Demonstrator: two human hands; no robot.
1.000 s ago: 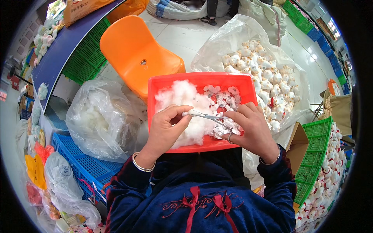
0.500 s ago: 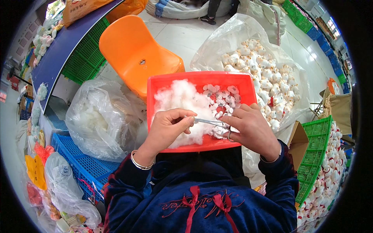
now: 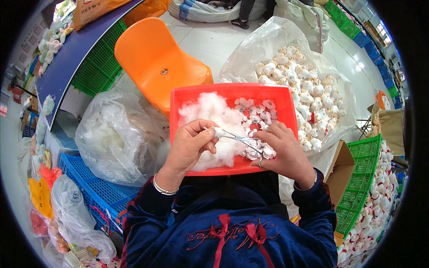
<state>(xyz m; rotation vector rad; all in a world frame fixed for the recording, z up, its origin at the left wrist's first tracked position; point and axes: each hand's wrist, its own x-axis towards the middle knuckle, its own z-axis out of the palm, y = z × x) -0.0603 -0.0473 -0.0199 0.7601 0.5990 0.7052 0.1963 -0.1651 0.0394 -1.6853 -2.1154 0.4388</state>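
Note:
My right hand (image 3: pixel 287 152) holds metal forceps (image 3: pixel 242 139), with fingers at the ring handles and the jaws spread a little. Between the fingertips of my left hand (image 3: pixel 189 144) is a small white piece (image 3: pixel 218 132), too small to make out exactly, and the forceps' tips reach it. Both hands are above a red plastic tray (image 3: pixel 174 100). Fluffy white stuffing (image 3: pixel 209 109) fills its left part. Small white and grey fabric pieces (image 3: pixel 268 104) lie in its right part, partly hidden by my right hand.
An orange chair (image 3: pixel 152 58) stands beyond the tray. Clear bags hold stuffing (image 3: pixel 107 136) at left and many small white plush pieces (image 3: pixel 308 96) at right. A blue crate (image 3: pixel 96 185) sits at left, a green crate (image 3: pixel 357 192) and cardboard box (image 3: pixel 342 169) at right.
The forceps' jaws have spread apart near the white piece. My left hand has shifted slightly left, and my right hand has moved slightly down and left with the handles.

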